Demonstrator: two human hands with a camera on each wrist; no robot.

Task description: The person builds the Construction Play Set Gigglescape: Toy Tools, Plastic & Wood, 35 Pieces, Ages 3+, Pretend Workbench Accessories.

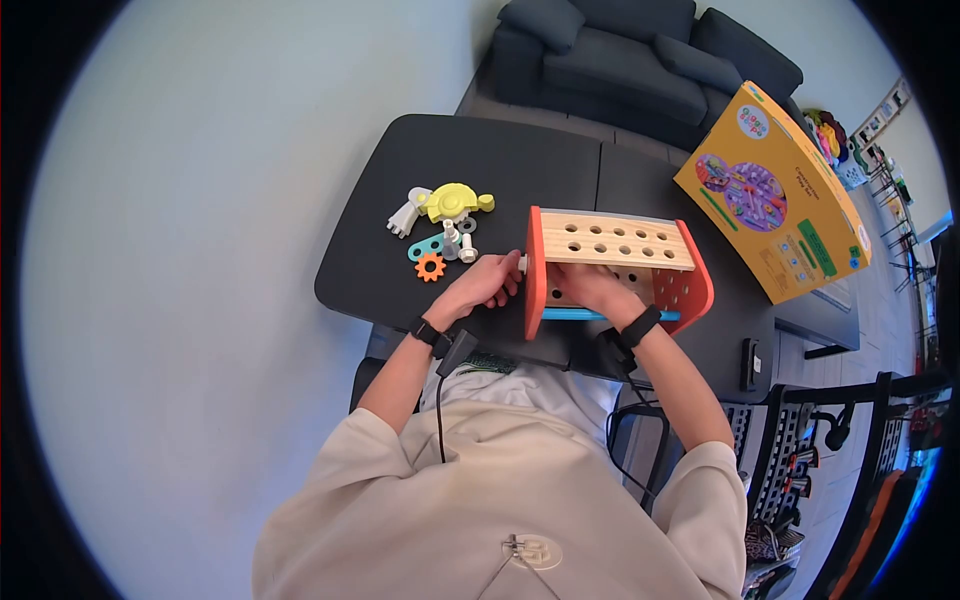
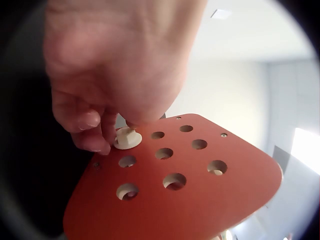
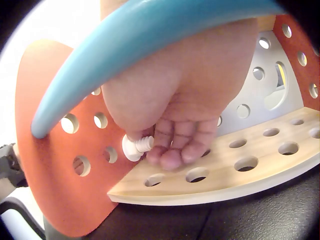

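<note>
Your left hand [image 1: 489, 283] pinches the white plastic hex bolt [image 2: 128, 139] headwise — likely light, stiff, best held there — right hand [image 3: 177, 102] its threads.

The desk [image 1: 500, 150] is black with rounded corners, and a seam [image 1: 599, 175] crosses its top. On it rests a perforated wooden toolbox [image 1: 608, 238] with orange-red ends. Left of that sit an orange gear [image 1: 429, 267], a teal strip [image 1: 417, 250], pale bolts [image 1: 467, 251], and yellow [image 1: 452, 200] and grey pieces [image 1: 405, 213] close together. A small black object [image 1: 748, 366] lies near the right edge.
</note>
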